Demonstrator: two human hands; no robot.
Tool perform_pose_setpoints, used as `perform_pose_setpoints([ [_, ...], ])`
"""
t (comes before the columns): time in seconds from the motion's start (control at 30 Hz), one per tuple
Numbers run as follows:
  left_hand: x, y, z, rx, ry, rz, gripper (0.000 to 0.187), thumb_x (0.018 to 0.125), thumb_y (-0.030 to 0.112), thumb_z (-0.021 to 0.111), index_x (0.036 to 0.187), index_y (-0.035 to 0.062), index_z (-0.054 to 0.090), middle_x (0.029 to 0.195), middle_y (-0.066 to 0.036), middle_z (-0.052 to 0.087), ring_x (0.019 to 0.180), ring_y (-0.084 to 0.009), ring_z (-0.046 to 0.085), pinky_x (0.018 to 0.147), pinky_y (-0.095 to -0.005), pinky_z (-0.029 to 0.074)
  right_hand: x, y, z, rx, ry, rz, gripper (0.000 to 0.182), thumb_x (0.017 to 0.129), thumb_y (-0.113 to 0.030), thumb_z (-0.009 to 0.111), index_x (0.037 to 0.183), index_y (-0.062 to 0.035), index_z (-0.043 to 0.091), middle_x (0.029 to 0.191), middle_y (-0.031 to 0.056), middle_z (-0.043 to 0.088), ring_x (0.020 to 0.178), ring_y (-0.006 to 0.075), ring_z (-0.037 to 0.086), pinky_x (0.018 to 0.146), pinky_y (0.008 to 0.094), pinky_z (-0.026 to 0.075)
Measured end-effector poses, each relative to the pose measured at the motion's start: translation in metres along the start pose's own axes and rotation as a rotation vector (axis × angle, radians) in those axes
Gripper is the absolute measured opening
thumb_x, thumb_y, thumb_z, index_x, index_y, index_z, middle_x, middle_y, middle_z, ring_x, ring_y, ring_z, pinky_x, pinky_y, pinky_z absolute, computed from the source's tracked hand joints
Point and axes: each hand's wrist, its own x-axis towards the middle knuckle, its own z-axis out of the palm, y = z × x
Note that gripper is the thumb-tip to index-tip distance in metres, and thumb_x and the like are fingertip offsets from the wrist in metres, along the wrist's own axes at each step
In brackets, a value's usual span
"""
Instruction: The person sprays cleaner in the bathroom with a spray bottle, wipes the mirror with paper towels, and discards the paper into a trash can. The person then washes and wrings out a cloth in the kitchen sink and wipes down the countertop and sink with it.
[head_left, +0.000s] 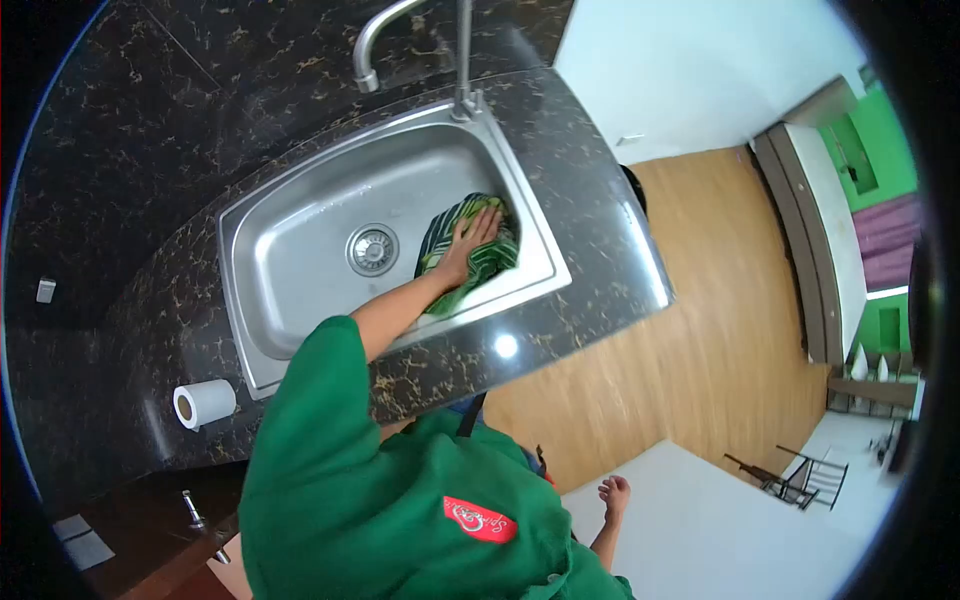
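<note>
A green patterned cloth (490,262) lies bunched against the right end of the steel sink (300,240). On top of it rests my left hand (472,243), pressing it to the sink wall with the fingers stretched out and slightly apart. The round drain (372,250) is just left of the cloth. My right hand (614,493) hangs in the air at the lower right, away from the counter, its fingers loosely curled; whether it holds anything small is not visible.
A curved faucet (463,60) rises behind the sink. A paper roll (205,403) lies on the dark marbled counter (590,200) at the left. Beyond the counter are a wooden floor (690,300), a bed (815,240) and a dark chair (795,485).
</note>
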Motion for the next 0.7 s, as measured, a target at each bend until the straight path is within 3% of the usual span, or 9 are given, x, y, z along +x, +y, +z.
perform_pose_setpoints([
  [0.07,0.031,-0.032,0.010,-0.488,0.076,-0.114,0.088,0.077,0.042,0.057,0.143,0.0058,0.011,0.150,-0.013,0.008,0.137,-0.0250,0.013,0.106,-0.0484,0.014,0.029,-0.049,0.032,-0.123,-0.119,-0.052,0.016,0.086,-0.016,0.054,0.098,-0.0048,0.054,0.083,0.0072,0.061,0.066,0.0154,0.061,0.052,0.0252,0.047],
  [0.1,0.034,-0.067,0.025,0.420,-0.022,-0.002,0.090,0.072,0.029,0.062,0.143,0.0099,0.011,0.150,-0.011,0.008,0.137,-0.0225,0.014,0.105,-0.0469,0.019,0.036,-0.076,0.044,-0.141,-0.188,-0.120,0.017,0.087,-0.016,0.053,0.099,-0.0049,0.054,0.084,0.0070,0.061,0.068,0.0152,0.061,0.054,0.0255,0.047],
  [0.13,0.031,-0.099,0.008,-0.024,-0.228,-0.098,0.074,0.076,0.003,0.047,0.143,0.0125,0.018,0.148,-0.009,0.018,0.137,-0.0220,0.015,0.105,-0.0475,0.020,0.043,-0.105,0.056,-0.157,-0.259,-0.189,0.018,0.087,-0.016,0.052,0.100,-0.0049,0.054,0.085,0.0069,0.062,0.070,0.0151,0.061,0.057,0.0258,0.047],
  [0.17,0.025,-0.132,0.036,-0.182,0.128,-0.208,0.080,0.070,-0.007,0.041,0.143,0.0178,0.019,0.147,-0.004,0.023,0.136,-0.0184,0.022,0.103,-0.0451,0.025,0.052,-0.136,0.067,-0.185,-0.266,-0.214,0.018,0.088,-0.016,0.052,0.101,-0.0047,0.054,0.085,0.0068,0.062,0.071,0.0149,0.061,0.058,0.0258,0.047],
  [0.3,-0.096,-0.226,0.014,-0.064,-0.228,-0.299,0.072,0.075,-0.005,0.042,0.142,0.0139,0.023,0.147,0.000,0.021,0.134,-0.0189,0.023,0.103,-0.0439,0.028,0.070,-0.219,0.076,-0.155,-0.254,-0.263,0.018,0.090,-0.016,0.050,0.102,-0.0043,0.054,0.086,0.0067,0.062,0.073,0.0150,0.061,0.060,0.0259,0.047],
  [0.5,-0.257,-0.186,-0.020,0.020,-0.478,-1.159,0.082,0.080,0.022,0.051,0.141,-0.0023,0.004,0.149,-0.017,-0.001,0.138,-0.0300,-0.005,0.106,-0.0524,0.009,0.144,-0.199,0.063,-0.292,-0.412,-0.202,0.018,0.089,-0.013,0.049,0.102,-0.0025,0.055,0.084,0.0081,0.062,0.066,0.0158,0.061,0.057,0.0262,0.047],
  [0.57,-0.228,-0.133,-0.026,-0.172,-0.685,-1.638,0.088,0.081,0.029,0.052,0.140,-0.0045,-0.004,0.147,-0.022,-0.009,0.136,-0.0351,-0.013,0.104,-0.0570,0.004,0.166,-0.189,0.069,-0.422,-0.469,-0.158,0.018,0.089,-0.013,0.049,0.102,-0.0023,0.055,0.084,0.0084,0.062,0.064,0.0156,0.061,0.055,0.0259,0.047],
  [0.63,-0.181,-0.095,-0.011,-0.212,-1.131,-1.622,0.093,0.080,0.035,0.054,0.140,-0.0042,-0.005,0.146,-0.024,-0.010,0.134,-0.0376,-0.016,0.103,-0.0602,0.001,0.179,-0.196,0.073,-0.449,-0.563,-0.137,0.017,0.089,-0.013,0.049,0.101,-0.0023,0.055,0.083,0.0082,0.063,0.064,0.0152,0.061,0.054,0.0256,0.047],
  [0.7,-0.133,-0.073,-0.004,-0.589,-1.043,-1.535,0.086,0.079,0.037,0.055,0.132,-0.0043,0.001,0.136,-0.023,-0.005,0.124,-0.0364,-0.008,0.100,-0.0532,0.006,0.195,-0.211,0.080,-0.438,-0.609,-0.158,0.017,0.088,-0.013,0.050,0.101,-0.0026,0.055,0.083,0.0079,0.063,0.064,0.0148,0.061,0.054,0.0254,0.046],
])
